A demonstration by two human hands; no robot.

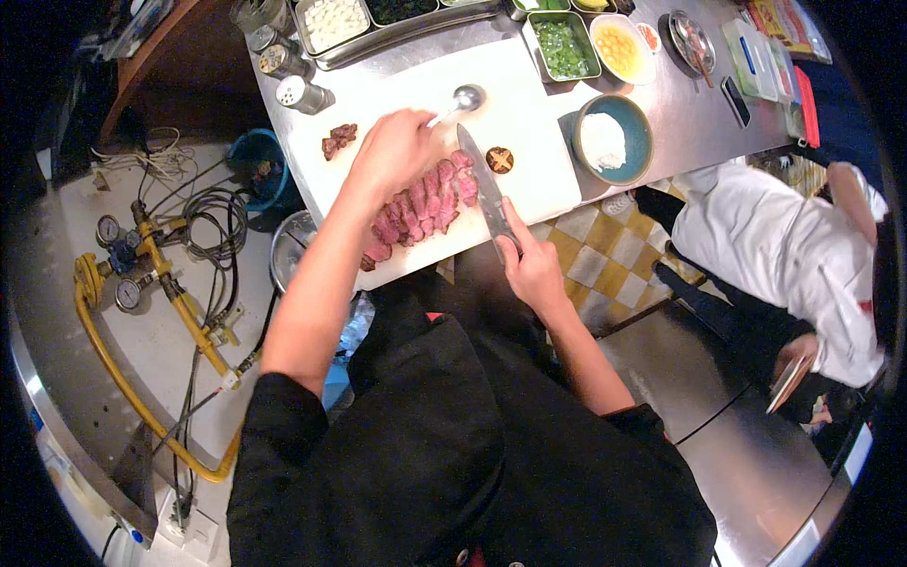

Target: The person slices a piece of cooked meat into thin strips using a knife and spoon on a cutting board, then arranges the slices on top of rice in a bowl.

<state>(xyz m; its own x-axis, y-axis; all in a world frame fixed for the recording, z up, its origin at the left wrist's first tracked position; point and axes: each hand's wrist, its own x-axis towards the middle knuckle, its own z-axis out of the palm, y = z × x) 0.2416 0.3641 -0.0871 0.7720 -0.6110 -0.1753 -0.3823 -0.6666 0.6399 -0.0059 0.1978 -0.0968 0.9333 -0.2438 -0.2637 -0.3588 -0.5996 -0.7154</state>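
On a white cutting board [524, 106] lies a row of sliced, pink-centred meat [418, 205]. My right hand [528, 266] holds a chef's knife [485, 184] by its handle and the back of the blade, the blade beside the last slices. My left hand [400, 149] is over the top of the row, its fingers at the handle of a metal spoon [468, 98]; whether it grips the spoon cannot be told. A scored shiitake mushroom cap [500, 160] lies right of the blade, and small meat pieces [339, 141] lie at the board's left.
A blue bowl of white food [613, 139] stands right of the board. Behind are a tray of chopped greens [565, 48], a dish of yolks [618, 49] and shakers [301, 94]. A person in white [772, 248] is at the right. Gas piping [177, 312] runs at left.
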